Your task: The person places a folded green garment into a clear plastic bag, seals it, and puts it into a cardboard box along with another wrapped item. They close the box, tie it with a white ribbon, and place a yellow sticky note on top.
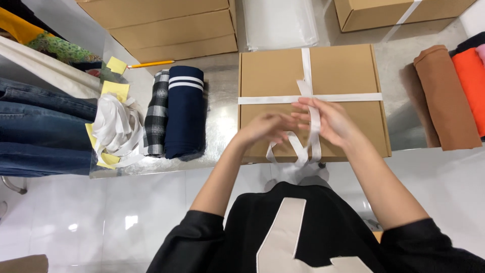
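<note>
Nearest the viewer, loose ends of white ribbon (303, 144) are gripped between the closed fingers of the left hand (268, 126) and right hand (328, 121), held taut over a flat brown cardboard box (348, 76). The ribbon is crossed over the lid, apparently to bind it. Beyond, rolled navy cloth (185, 111) and stacked cartons (172, 28) are seen.

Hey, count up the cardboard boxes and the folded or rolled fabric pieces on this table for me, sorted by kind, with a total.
Ribbon-tied cardboard box under both hands: 1
Other cardboard boxes, stacked at top left and one at top right: 4
Rolled fabrics, checked, navy, brown, orange: 4
Folded jeans: 3
Total: 12
</note>
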